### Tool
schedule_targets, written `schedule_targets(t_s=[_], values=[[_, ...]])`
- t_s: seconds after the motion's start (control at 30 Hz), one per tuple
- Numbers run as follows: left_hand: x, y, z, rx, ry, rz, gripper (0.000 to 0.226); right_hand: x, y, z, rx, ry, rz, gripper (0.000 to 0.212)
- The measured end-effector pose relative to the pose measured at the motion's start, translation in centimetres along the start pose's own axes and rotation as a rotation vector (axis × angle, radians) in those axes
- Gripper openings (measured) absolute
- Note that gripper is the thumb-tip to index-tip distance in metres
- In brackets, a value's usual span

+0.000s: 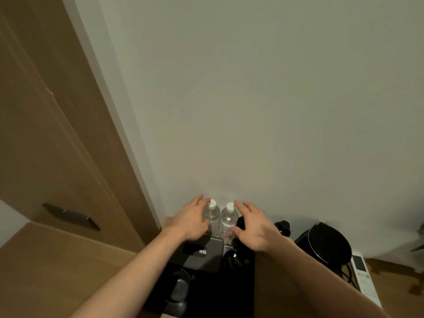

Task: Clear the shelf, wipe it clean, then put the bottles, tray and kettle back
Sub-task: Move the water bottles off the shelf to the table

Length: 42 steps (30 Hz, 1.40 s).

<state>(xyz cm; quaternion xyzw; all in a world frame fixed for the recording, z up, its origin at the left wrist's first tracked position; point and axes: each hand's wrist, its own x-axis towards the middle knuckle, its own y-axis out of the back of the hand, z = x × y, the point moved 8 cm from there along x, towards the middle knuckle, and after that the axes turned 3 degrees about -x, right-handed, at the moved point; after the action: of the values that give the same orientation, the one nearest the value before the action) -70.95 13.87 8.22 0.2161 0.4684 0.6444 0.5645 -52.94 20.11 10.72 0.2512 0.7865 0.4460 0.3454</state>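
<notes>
Two clear water bottles with white caps stand side by side against the wall, the left bottle (212, 214) and the right bottle (227, 220). My left hand (191, 220) reaches to the left bottle with fingers spread, close beside it or touching it. My right hand (254, 228) hovers with spread fingers at the right bottle's side. In front of the bottles lies a black tray (206, 292) with dark items on it. The black kettle (327, 243) stands to the right on the wooden shelf (270, 285).
A small dark jar (283, 227) stands between my right hand and the kettle. A white remote (363, 278) lies at the right edge. A wooden door with a dark handle (71, 216) fills the left. The wall rises straight behind the bottles.
</notes>
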Motion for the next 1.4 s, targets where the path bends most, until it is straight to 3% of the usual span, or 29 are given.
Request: schedule_targets(t_s=[0.17, 0.33, 0.5, 0.6, 0.7, 0.87, 1.13, 1.4], values=[[2.5, -1.7, -1.2, -0.033, 0.002, -0.029, 0.07, 3.2, -1.5, -0.1, -0.002, -0.006, -0.046, 0.08], [3.9, -1.6, -1.7, -0.12, 0.028, 0.052, 0.054, 5.3, -2.9, -0.4, -0.075, 0.004, -0.023, 0.07], [4.9, -1.5, -1.7, -0.135, 0.042, 0.092, 0.011, 7.3, -3.0, 0.0, -0.07, -0.026, 0.069, 0.042], [4.8, -1.0, -1.6, -0.092, 0.051, 0.078, 0.011, 7.9, -2.5, 0.4, -0.046, -0.048, 0.114, 0.025], [3.6, 0.2, -1.1, -0.11, 0.028, 0.127, 0.013, 7.4, -1.4, 0.2, 0.054, -0.042, 0.134, 0.021], [-0.6, 4.4, 0.0, -0.413, -0.033, 0.314, 0.013, 3.3, 2.3, -1.6, 0.182, 0.044, 0.314, 0.027], [-10.3, 10.2, 2.2, -0.625, -0.144, 0.513, 0.023, -6.8, 6.6, -4.4, 0.446, 0.272, 0.648, 0.031], [-17.6, 8.8, 3.4, -0.72, -0.163, 0.4, 0.026, -16.2, 4.2, -4.7, 0.42, 0.275, 0.668, 0.031]])
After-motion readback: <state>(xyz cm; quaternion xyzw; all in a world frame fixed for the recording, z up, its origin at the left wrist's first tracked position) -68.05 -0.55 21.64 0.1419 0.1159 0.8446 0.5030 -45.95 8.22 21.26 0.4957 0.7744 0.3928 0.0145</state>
